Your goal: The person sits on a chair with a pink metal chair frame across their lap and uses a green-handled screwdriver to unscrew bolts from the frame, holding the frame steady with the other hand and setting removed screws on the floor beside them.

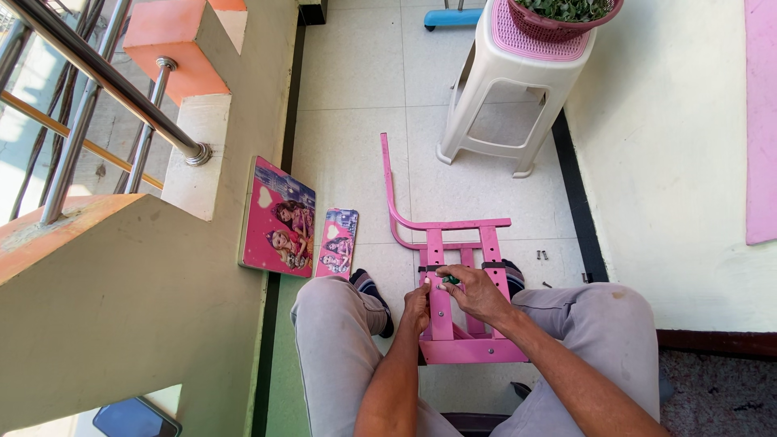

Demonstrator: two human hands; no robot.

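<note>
Both forearms reach in from the bottom of the frame; left hand [418, 310] and right hand [477, 293] meet at lower centre, fingers curled

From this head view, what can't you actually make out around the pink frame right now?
- Head view: the green tool is mostly covered by the right hand; its type is unclear.
- What the left hand pinches is hidden by its own fingers.
- The small screws on the floor are too small to count.
- The pink frame has its lower end hidden by the forearms and knees.
- The basket on the stool is cut off by the top edge.
</note>
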